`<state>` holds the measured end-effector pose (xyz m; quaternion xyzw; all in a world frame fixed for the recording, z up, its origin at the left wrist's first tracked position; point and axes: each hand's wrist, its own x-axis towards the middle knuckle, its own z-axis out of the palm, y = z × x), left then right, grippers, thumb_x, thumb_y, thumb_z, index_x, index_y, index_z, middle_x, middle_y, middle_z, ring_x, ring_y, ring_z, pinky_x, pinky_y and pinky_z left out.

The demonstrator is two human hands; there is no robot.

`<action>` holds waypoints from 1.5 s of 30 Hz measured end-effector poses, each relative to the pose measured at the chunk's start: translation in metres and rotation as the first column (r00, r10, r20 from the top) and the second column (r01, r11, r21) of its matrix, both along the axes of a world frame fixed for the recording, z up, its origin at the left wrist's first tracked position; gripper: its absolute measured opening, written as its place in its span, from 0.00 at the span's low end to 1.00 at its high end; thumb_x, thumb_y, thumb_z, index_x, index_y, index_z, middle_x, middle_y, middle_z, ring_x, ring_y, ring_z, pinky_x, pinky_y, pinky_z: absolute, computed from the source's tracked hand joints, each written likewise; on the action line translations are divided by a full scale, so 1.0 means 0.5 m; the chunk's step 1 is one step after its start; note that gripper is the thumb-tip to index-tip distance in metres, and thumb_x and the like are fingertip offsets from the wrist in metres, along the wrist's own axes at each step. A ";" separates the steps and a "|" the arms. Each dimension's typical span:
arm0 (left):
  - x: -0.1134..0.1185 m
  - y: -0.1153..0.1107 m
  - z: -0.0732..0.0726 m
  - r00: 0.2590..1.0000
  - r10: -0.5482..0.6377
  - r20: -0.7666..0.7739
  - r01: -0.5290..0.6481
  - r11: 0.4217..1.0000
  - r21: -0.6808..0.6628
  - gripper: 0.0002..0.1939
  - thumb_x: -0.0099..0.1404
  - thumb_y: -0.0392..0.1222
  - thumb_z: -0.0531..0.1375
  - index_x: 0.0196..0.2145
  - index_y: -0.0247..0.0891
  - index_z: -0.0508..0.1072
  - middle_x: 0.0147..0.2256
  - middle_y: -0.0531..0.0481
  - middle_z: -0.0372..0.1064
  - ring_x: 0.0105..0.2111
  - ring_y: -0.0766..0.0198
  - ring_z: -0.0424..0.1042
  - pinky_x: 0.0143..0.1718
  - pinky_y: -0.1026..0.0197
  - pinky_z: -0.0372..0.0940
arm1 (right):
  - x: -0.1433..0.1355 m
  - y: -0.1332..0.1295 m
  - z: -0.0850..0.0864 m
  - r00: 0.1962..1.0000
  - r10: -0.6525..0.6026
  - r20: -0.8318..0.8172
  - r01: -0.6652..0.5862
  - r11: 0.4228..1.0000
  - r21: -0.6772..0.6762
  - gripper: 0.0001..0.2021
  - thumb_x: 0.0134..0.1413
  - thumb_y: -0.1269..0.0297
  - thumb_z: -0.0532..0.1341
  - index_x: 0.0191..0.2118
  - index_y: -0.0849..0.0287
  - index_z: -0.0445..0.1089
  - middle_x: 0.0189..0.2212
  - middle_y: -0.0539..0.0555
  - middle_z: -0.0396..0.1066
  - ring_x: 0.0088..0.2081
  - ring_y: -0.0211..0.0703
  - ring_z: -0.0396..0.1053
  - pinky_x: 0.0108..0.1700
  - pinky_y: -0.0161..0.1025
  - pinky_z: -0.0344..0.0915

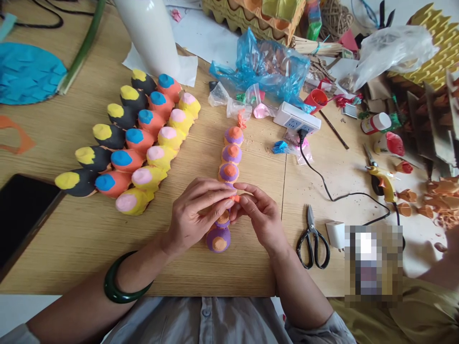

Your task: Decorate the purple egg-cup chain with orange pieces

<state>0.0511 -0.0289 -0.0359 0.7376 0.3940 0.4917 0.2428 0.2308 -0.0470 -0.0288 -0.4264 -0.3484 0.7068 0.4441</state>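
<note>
A small piece of orange clay (234, 198) is pinched between the fingertips of my left hand (201, 210) and my right hand (258, 212). Both hands are over a single row of purple egg-carton cups (228, 172). The upper cups carry orange clay tops; the lowest ones show bare, paler tips. My hands cover the middle of the row. A lump of orange clay (241, 120) lies just beyond the row's far end. To the left stand finished-looking rows of cups: black with yellow tops (114, 136), orange-red with blue tops (136, 138), and yellow with pink tops (159, 155).
Black-handled scissors (313, 243), a white charger (335, 234) and a power strip (297, 117) with a black cable lie to the right. A dark phone (25, 215) is at left. Beyond are a white cylinder (148, 38) and blue plastic bag (265, 67). Another person sits at right.
</note>
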 end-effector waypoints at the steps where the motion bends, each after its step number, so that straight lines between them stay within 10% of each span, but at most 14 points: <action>1: 0.001 0.000 0.000 1.000 -0.009 -0.002 0.009 1.000 0.003 0.11 0.70 0.33 0.64 0.48 0.44 0.80 0.44 0.49 0.80 0.44 0.61 0.78 0.48 0.56 0.74 | -0.001 0.000 0.001 1.000 0.001 0.007 -0.001 1.000 0.012 0.16 0.64 0.56 0.67 0.53 0.56 0.74 0.27 0.49 0.78 0.28 0.40 0.76 0.33 0.40 0.76; 45: 0.000 0.002 0.002 0.995 -0.016 -0.097 0.021 0.998 0.052 0.06 0.66 0.33 0.68 0.41 0.39 0.78 0.39 0.47 0.80 0.41 0.59 0.78 0.47 0.55 0.74 | -0.008 -0.007 -0.007 0.988 -0.092 0.122 0.071 0.984 0.163 0.10 0.60 0.56 0.70 0.40 0.56 0.74 0.31 0.49 0.79 0.29 0.39 0.78 0.36 0.39 0.79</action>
